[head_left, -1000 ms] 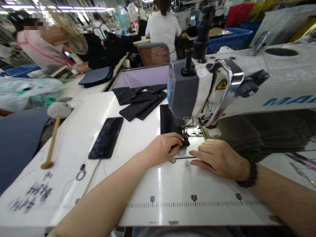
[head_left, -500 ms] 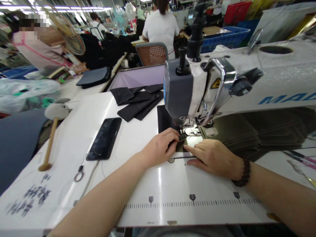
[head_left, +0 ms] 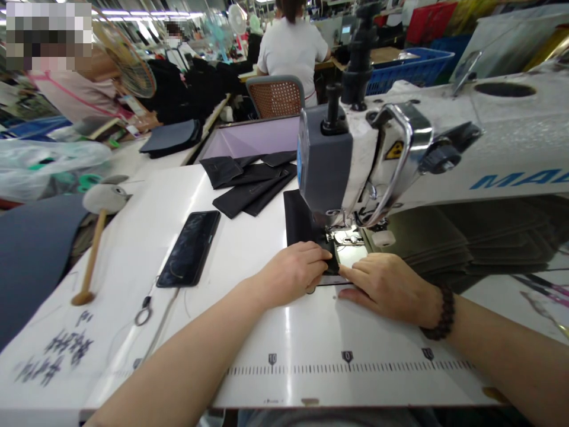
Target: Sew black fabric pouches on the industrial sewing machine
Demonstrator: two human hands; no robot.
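A black fabric piece [head_left: 297, 220] lies under the presser foot of a white sewing machine [head_left: 400, 154]. My left hand [head_left: 293, 271] rests on its near end, fingers curled and pinching the fabric just left of the needle. My right hand [head_left: 389, 284] lies beside it to the right, fingers pressed together on the fabric's near edge and the machine bed, with a dark bead bracelet [head_left: 443, 314] at the wrist. The two hands almost touch at the fingertips in front of the needle.
A black phone [head_left: 189, 248] lies left of my hands. A wooden mallet [head_left: 95, 231] sits further left. Several black fabric pieces [head_left: 249, 178] are piled behind, and a dark stack [head_left: 466, 237] sits under the machine arm. A ruler strip [head_left: 347, 367] marks the table's near edge. Other people work behind.
Both hands have shifted only slightly around the needle; the right fingertips moved closer to the left hand. The fabric stays under the foot.
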